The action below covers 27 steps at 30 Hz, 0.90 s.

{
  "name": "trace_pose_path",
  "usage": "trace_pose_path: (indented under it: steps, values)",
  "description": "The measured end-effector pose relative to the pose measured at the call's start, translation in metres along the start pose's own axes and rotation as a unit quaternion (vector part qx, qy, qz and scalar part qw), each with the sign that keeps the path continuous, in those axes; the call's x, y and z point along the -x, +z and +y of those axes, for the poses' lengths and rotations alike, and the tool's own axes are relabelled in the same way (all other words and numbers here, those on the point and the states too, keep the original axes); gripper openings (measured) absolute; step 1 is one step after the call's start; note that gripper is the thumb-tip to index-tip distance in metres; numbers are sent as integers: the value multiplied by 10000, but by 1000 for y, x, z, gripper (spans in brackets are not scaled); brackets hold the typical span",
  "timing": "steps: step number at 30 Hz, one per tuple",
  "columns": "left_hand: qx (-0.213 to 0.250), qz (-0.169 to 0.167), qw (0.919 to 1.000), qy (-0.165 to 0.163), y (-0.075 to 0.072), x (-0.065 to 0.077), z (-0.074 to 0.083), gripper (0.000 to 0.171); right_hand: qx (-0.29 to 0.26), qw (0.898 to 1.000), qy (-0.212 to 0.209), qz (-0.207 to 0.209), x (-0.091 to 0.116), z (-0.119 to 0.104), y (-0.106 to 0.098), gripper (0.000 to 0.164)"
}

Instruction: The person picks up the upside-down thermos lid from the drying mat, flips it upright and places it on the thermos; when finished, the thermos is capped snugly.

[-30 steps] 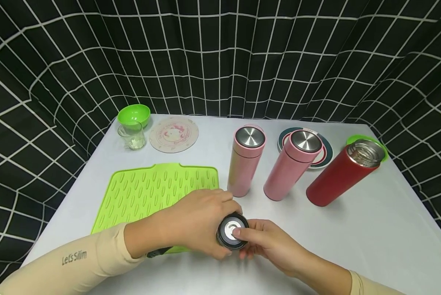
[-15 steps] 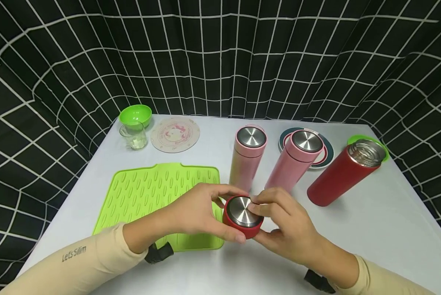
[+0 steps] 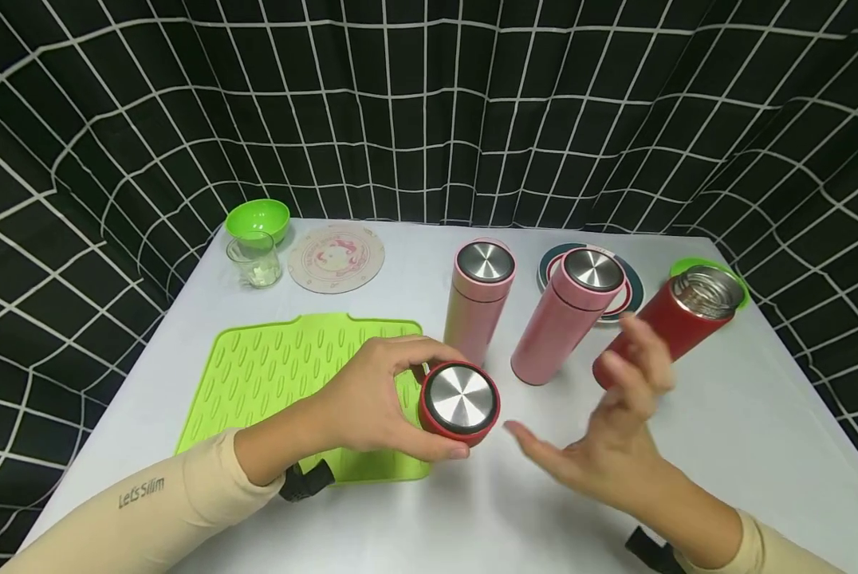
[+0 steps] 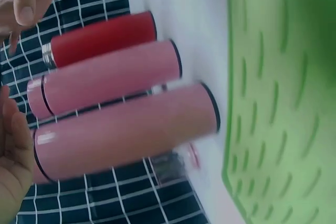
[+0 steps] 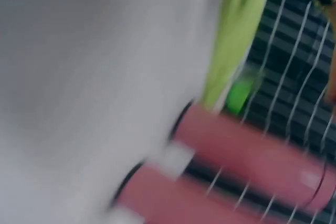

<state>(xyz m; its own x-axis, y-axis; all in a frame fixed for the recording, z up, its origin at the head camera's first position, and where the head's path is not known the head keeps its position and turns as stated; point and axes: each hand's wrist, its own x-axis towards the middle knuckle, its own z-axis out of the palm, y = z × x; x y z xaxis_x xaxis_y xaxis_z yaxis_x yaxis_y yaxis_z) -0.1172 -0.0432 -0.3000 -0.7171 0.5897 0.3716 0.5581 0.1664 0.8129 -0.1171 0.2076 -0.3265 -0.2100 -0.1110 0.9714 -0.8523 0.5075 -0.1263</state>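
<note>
My left hand [image 3: 375, 395] grips a red bottle lid [image 3: 461, 399] between thumb and fingers, its brushed steel top facing up, over the right edge of the green drying mat [image 3: 257, 375]. Apart from the lid, my right hand [image 3: 608, 438] is in the air with fingers spread, blurred and holding nothing. Behind its fingertips stands a red thermos bottle [image 3: 676, 319] with its steel mouth uncovered. Two pink thermos bottles with steel-topped lids stand to its left: a nearer-middle pink bottle [image 3: 561, 319] and a left pink bottle [image 3: 479, 307].
At the back left are a green bowl [image 3: 260, 217], a glass cup [image 3: 257, 263] and a round pink-patterned mat [image 3: 336, 257]. A dark-rimmed plate [image 3: 633, 287] lies behind the pink bottles. Something green [image 3: 737, 279] shows behind the red bottle. A black gridded cloth [image 3: 400, 104] hangs behind the white table.
The lid has been turned from its dark underside to its steel top. My right hand has let go and moved right, fingers spreading, while my left hand keeps hold.
</note>
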Motion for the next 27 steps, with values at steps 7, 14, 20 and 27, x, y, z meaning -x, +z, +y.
trace_pose_path:
  steps: [7,14,20,27]
  values:
    - [-282,212,9994,-29,-19,1,-7,59,1558,8929,4216,-255,17,49,-82,114]
    - [-626,378,9973,-4,-29,2,-12,57,471,7415,6247,-2401,47,100,-104,108]
    - [-571,434,9971,-246,-33,0,-15,54,-62,7427,6005,-2963,60,128,-105,80]
    - [-385,591,9974,-162,-37,-1,-13,50,-691,7651,5323,-3557,59,109,-101,63]
